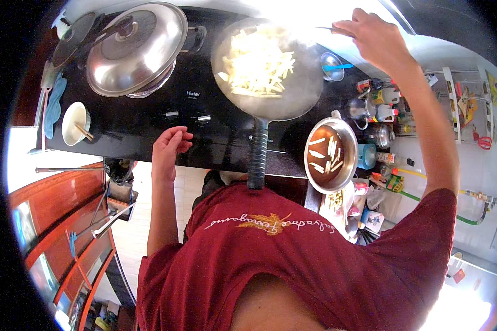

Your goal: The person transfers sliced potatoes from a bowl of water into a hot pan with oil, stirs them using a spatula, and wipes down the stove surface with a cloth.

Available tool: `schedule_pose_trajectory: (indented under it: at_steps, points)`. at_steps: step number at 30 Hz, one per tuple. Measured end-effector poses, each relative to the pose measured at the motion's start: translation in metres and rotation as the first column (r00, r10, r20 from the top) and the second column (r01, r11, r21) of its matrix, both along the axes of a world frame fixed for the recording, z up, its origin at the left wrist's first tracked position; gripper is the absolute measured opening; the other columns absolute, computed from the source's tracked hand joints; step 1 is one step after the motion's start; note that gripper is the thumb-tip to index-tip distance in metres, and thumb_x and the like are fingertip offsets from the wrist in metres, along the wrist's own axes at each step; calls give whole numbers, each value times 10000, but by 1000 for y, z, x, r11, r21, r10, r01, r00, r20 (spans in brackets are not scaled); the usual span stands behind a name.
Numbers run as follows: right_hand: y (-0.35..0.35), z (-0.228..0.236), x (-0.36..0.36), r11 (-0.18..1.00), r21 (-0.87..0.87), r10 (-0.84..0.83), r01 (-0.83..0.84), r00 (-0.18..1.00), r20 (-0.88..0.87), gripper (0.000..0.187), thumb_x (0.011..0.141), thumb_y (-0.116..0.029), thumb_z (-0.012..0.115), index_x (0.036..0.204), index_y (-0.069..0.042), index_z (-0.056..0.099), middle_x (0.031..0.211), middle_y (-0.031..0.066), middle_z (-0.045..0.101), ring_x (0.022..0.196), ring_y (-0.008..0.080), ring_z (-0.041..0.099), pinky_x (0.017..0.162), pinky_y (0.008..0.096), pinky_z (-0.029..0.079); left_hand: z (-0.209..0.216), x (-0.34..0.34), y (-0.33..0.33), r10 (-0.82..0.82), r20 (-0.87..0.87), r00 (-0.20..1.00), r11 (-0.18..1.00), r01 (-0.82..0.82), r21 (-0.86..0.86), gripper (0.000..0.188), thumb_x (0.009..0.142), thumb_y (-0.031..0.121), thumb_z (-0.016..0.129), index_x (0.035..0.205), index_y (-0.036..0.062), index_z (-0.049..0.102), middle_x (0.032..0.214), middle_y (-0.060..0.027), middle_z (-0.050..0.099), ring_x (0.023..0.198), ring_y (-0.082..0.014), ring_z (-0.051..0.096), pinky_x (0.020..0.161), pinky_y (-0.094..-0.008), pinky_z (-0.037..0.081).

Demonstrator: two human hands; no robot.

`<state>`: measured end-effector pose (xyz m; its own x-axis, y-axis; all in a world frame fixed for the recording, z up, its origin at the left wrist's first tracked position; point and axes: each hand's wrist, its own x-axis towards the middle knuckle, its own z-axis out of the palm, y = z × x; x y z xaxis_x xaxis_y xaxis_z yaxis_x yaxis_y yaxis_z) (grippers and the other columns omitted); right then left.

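Observation:
My right hand (364,34) is raised at the far right of the frying pan (292,107). Its fingers grip the thin dark handle of a utensil, whose other end is lost in bright glare. Pale strips of cut food, like potato sticks (259,69), lie heaped in the pan, and steam hazes them. The pan's dark ribbed handle (258,157) points toward my body. My left hand (172,148) hovers by the front edge of the black cooktop (143,118), left of that handle. It holds nothing, its fingers loosely bent and partly apart.
A large lidded metal pot (135,60) stands at the left. Near it is a white bowl (75,124) with chopsticks. A steel bowl (337,179) with a few strips in brownish liquid sits right of the pan handle. Bottles and jars (384,105) crowd the right side.

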<state>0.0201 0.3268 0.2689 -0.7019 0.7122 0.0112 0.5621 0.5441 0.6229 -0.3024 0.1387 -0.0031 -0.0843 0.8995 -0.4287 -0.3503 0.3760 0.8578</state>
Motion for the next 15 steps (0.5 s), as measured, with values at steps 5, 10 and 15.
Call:
schedule_pose_trajectory:
  at_steps: [5,10,15]
  points:
    - [21,-19,-43,998,14,67,-69,993,101,317,719,-113,574,1029,-171,613,1003,50,527,925,229,543,701,336,488,2,-5,-15,45,-19,999,999,-45,-17,199,897,154,505,1022,29,594,884,-76,643,712,-107,595,655,-227,472]
    - [34,-48,-47,980,-184,125,-79,959,254,303,730,-121,588,1015,-214,629,984,30,554,882,223,574,689,364,493,-2,-9,-22,40,-7,999,999,-40,-12,200,897,160,508,1021,31,596,881,-75,645,714,-104,595,655,-227,470]
    - [42,-17,-12,943,-332,72,-2,978,196,270,722,-149,610,989,-163,644,1004,42,575,868,237,586,673,379,491,-3,-6,-24,40,2,999,999,-40,-3,199,899,165,506,1019,35,597,881,-72,646,709,-102,595,652,-225,466]
